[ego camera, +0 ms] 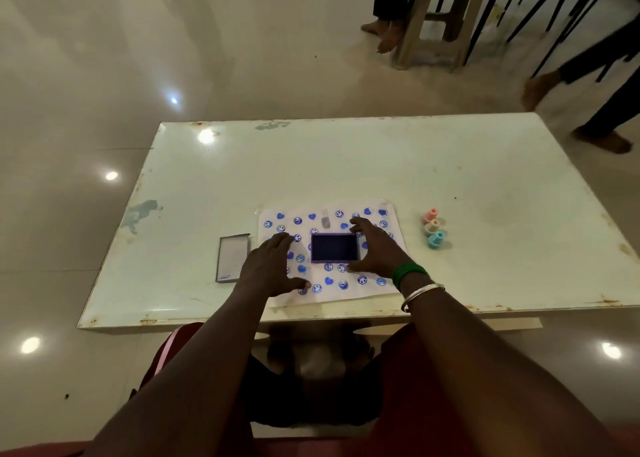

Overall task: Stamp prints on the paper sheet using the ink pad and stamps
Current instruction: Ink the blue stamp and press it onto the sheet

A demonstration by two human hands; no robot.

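The paper sheet (374, 288) is already covered with blue prints, and the open ink pad (334, 247) is set on its middle; the stamping appears nearly finished. The left hand (268, 269) is spread flat on the sheet with nothing held; the right hand (375, 249) is curved loosely about the pad's right edge, though contact cannot be told. The stamps (433, 228) are left well apart on the table (485, 179); the pad is judged due for lifting toward its lid (232, 258).

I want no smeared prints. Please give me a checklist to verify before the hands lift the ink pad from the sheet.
1. Right hand around the ink pad: ok, fingers at its far and near right corners, though firm contact cannot be told.
2. Left hand steadying the sheet: ok, flat on it.
3. Lid within reach: ok, left of the sheet.
4. Stamps out of the way: ok, three standing right of the sheet.
5. Prints dry: cannot tell.
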